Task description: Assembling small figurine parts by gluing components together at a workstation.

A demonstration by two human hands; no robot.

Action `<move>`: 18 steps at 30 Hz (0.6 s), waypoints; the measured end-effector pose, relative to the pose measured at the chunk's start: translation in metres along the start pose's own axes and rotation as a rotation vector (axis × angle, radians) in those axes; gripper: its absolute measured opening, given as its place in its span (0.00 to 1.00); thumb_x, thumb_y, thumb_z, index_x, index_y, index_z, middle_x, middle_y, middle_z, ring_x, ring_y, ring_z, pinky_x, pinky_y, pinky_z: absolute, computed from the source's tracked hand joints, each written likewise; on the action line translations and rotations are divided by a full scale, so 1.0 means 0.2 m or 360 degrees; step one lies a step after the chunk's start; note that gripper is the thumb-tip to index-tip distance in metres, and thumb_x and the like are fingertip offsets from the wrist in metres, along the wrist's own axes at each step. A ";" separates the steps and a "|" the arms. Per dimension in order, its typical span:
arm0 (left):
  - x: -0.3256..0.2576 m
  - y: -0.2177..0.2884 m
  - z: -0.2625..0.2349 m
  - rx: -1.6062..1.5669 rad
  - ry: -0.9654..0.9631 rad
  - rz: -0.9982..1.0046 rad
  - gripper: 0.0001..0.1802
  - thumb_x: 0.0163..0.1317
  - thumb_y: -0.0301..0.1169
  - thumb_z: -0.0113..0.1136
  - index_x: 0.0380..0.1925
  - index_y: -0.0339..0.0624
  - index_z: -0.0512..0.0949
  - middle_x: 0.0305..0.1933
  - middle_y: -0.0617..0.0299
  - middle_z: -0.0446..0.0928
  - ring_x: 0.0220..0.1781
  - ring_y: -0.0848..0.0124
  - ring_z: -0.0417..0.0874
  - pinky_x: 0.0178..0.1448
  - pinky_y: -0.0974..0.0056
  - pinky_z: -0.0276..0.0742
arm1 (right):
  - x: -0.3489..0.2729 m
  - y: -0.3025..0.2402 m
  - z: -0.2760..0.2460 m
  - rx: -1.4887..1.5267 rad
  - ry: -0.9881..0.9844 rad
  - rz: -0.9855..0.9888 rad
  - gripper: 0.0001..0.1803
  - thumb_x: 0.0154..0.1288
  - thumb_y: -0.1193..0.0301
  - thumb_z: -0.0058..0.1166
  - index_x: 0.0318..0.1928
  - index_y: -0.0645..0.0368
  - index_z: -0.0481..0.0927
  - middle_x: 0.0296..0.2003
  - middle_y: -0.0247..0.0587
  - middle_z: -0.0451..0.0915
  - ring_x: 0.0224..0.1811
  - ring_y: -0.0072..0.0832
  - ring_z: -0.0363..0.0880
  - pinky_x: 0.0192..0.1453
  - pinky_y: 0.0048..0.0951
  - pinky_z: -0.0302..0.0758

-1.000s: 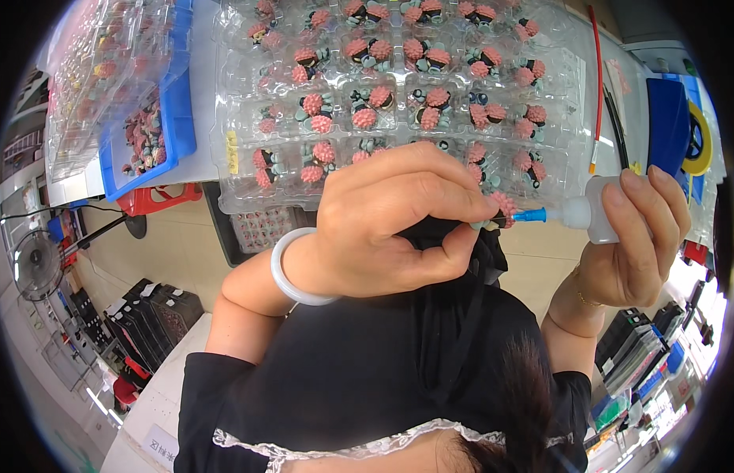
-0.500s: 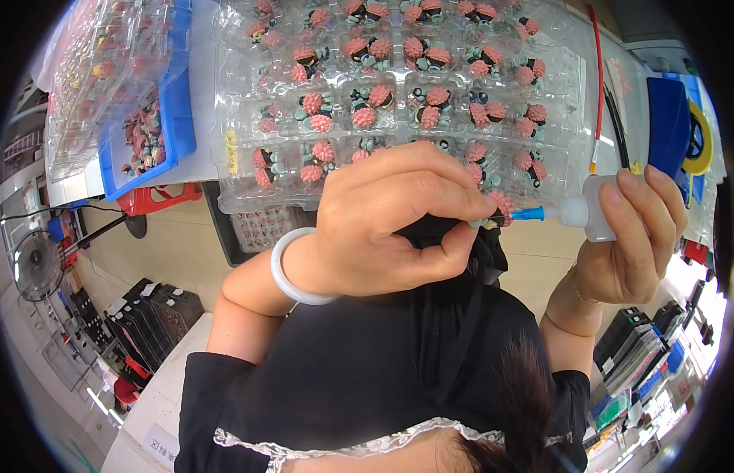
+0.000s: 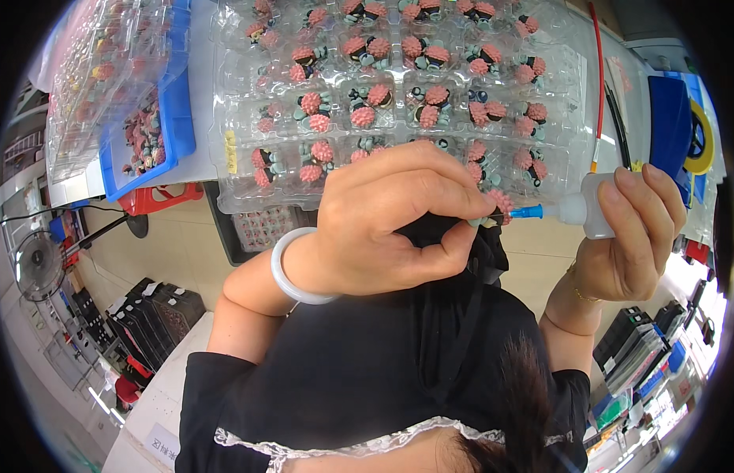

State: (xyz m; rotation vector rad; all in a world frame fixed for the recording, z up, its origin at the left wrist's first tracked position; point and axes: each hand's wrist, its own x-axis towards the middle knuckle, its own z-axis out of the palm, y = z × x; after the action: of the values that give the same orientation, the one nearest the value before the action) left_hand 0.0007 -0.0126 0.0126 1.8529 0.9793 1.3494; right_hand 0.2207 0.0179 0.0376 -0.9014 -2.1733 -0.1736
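Between thumb and fingertips, my left hand (image 3: 406, 217) pinches a small figurine (image 3: 502, 203) with a knobbly pink top and a dark lower part. Much of it is hidden behind the fingers. My right hand (image 3: 639, 232) is wrapped round a translucent white squeeze bottle (image 3: 594, 206), tilted sideways. The bottle's blue needle tip (image 3: 528, 212) points left at the figurine; its thin needle reaches the dark part, though whether it touches cannot be told. Beyond my hands, clear plastic trays (image 3: 225, 118) hold several similar pink figurines (image 3: 436, 95) in their compartments.
At the left, a blue bin (image 3: 181, 140) of loose pink pieces stands beside stacked clear trays (image 3: 83, 102). A dark crate (image 3: 227, 229) sits below the table edge. On the right lie a red rod (image 3: 599, 87), a blue holder (image 3: 668, 118) and a yellow tape roll (image 3: 702, 142).
The bottle and its needle tip have shifted very slightly up with my right hand. My left hand keeps the figurine in nearly the same place.
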 end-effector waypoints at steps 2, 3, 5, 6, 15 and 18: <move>0.00 0.00 0.00 0.0003 -0.0002 0.0001 0.14 0.31 0.15 0.59 0.25 0.36 0.75 0.27 0.57 0.75 0.27 0.71 0.77 0.30 0.72 0.73 | 0.00 0.00 0.00 0.0004 -0.0002 0.0007 0.13 0.38 0.75 0.54 0.31 0.51 0.81 0.34 0.32 0.77 0.43 0.33 0.71 0.47 0.28 0.69; 0.00 0.00 0.00 0.0000 0.0000 0.0002 0.14 0.31 0.15 0.59 0.25 0.35 0.75 0.27 0.57 0.75 0.27 0.71 0.77 0.30 0.72 0.73 | 0.00 0.00 0.00 -0.0016 -0.0013 0.0007 0.14 0.37 0.76 0.54 0.31 0.51 0.81 0.34 0.32 0.77 0.43 0.33 0.71 0.47 0.28 0.69; 0.00 0.00 0.00 -0.0002 0.0002 0.0002 0.14 0.31 0.15 0.59 0.24 0.35 0.75 0.27 0.57 0.75 0.26 0.71 0.77 0.30 0.72 0.73 | 0.00 0.00 -0.01 -0.0034 -0.0024 0.0007 0.15 0.36 0.77 0.53 0.31 0.51 0.81 0.34 0.32 0.77 0.43 0.33 0.71 0.47 0.28 0.69; 0.00 0.00 0.00 0.0003 0.0002 0.0000 0.14 0.31 0.15 0.59 0.24 0.35 0.75 0.27 0.57 0.75 0.26 0.71 0.77 0.30 0.72 0.73 | 0.00 0.00 -0.01 -0.0034 -0.0037 0.0016 0.15 0.36 0.77 0.53 0.31 0.51 0.81 0.34 0.32 0.77 0.43 0.33 0.71 0.47 0.28 0.69; 0.00 0.00 0.01 0.0006 -0.0007 -0.0001 0.14 0.31 0.15 0.59 0.25 0.35 0.74 0.27 0.57 0.75 0.26 0.71 0.76 0.30 0.72 0.73 | -0.01 0.01 0.00 0.0021 0.0002 0.0017 0.17 0.35 0.79 0.51 0.31 0.52 0.81 0.34 0.33 0.77 0.43 0.34 0.71 0.48 0.28 0.69; 0.00 0.00 0.01 -0.0003 -0.0009 -0.0008 0.14 0.31 0.14 0.59 0.25 0.35 0.74 0.27 0.57 0.75 0.26 0.71 0.77 0.30 0.72 0.73 | -0.02 0.02 0.00 0.0025 -0.0008 0.0014 0.17 0.35 0.79 0.50 0.31 0.52 0.81 0.34 0.33 0.78 0.43 0.34 0.71 0.48 0.29 0.69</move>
State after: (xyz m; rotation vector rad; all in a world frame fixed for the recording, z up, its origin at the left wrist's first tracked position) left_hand 0.0031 -0.0118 0.0121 1.8510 0.9790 1.3413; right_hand 0.2245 0.0183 0.0352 -0.9031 -2.1722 -0.1499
